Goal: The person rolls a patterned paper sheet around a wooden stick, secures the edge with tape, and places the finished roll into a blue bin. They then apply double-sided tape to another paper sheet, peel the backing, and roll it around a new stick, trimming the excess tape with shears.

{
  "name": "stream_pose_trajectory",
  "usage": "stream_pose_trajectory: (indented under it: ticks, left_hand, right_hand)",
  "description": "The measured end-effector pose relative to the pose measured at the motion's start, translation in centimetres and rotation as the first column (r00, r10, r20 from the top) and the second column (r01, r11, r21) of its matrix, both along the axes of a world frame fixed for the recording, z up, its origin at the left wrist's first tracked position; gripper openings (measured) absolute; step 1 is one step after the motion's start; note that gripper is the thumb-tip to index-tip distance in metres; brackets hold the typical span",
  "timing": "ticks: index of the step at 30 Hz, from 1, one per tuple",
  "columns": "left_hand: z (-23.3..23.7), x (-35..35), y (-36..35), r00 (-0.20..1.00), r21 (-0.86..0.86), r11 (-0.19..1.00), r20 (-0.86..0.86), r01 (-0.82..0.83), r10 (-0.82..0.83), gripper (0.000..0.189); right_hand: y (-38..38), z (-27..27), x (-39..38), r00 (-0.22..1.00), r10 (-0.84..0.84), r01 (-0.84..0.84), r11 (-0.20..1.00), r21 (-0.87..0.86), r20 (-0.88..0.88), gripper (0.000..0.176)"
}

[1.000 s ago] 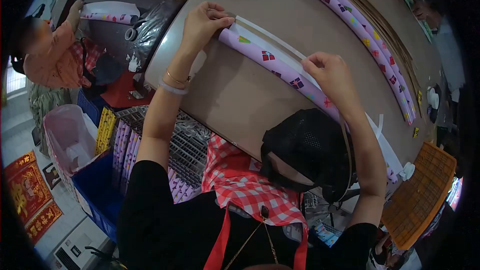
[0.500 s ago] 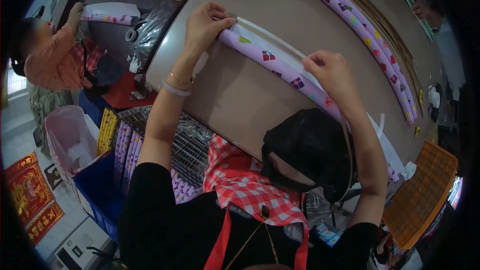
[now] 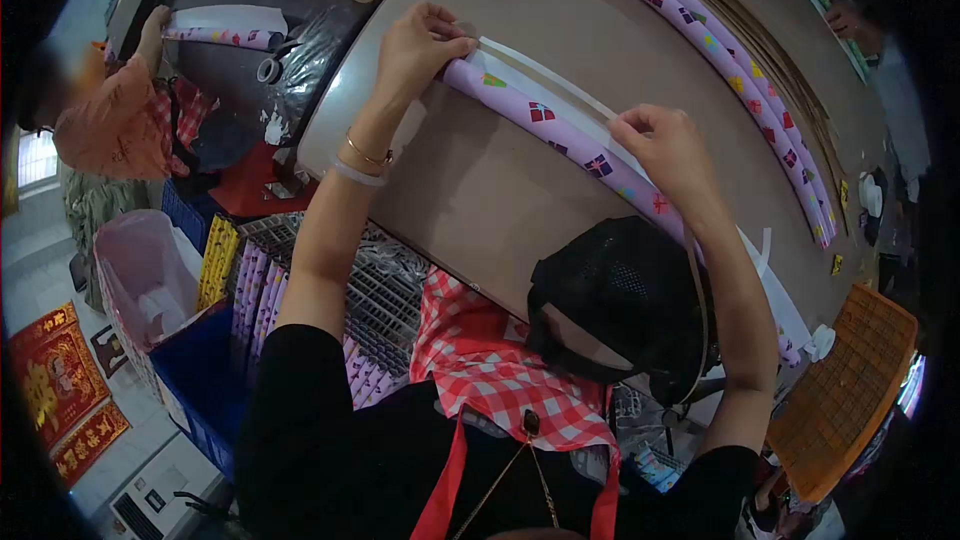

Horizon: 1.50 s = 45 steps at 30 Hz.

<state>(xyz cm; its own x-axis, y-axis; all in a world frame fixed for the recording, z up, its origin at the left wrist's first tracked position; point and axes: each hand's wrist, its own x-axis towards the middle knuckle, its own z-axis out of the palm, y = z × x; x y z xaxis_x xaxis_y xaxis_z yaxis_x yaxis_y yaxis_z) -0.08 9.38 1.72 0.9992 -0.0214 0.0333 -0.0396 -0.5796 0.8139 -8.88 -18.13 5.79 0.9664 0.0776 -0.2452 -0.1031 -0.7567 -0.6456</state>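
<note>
A lilac wrapping paper roll (image 3: 545, 130) printed with gift boxes lies across the table, its white inner side showing along the far edge. My left hand (image 3: 418, 48) is closed at the roll's left end, thumb and fingers pinching the paper edge. A narrow white strip (image 3: 550, 75) runs along that edge from my left hand to my right. My right hand (image 3: 660, 145) is closed, pinching the strip over the roll's middle. A thin beige strip hangs beside my right forearm. A black cap on a person's head hides part of the roll.
More lilac rolls (image 3: 720, 50) lie along the table's far side. A co-worker (image 3: 125, 125) handles a roll at the left table. A blue crate (image 3: 205, 360) with rolls, a lined bin (image 3: 150, 260) and a wicker tray (image 3: 845, 390) stand around me.
Both my hands keep the same hold on the roll and strip. The view has shifted slightly, and the co-worker at the left has moved their head a little.
</note>
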Motion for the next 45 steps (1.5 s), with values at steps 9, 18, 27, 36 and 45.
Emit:
stream_pose_trajectory:
  ticks: [9,18,27,36,45]
  left_hand:
    - [-0.2,0.5,0.2,0.999,-0.042,0.999,-0.032,0.029,-0.031,0.040]
    - [0.2,0.5,0.3,0.996,0.041,0.998,-0.073,0.051,-0.048,0.040]
    - [-0.1,0.9,0.6,0.993,-0.017,0.998,-0.105,0.055,-0.057,0.042]
    - [-0.9,1.3,1.0,0.990,-0.103,0.991,-0.108,0.084,-0.095,0.040]
    - [-0.7,1.2,0.9,0.991,-0.087,0.993,-0.109,0.074,-0.084,0.040]
  right_hand:
    - [-2.3,1.5,-1.8,0.999,-0.051,0.050,0.999,0.007,0.017,0.025]
    - [-5.6,1.0,-4.8,0.992,-0.126,0.125,0.992,-0.034,-0.011,0.023]
    - [-5.8,0.5,-4.7,0.991,-0.132,0.133,0.989,0.058,-0.030,0.015]
    - [-6.1,-0.5,-4.4,0.991,-0.121,0.124,0.991,0.055,-0.050,0.011]
    - [-5.8,-0.3,-4.1,0.985,-0.130,0.135,0.990,0.036,-0.111,0.011]
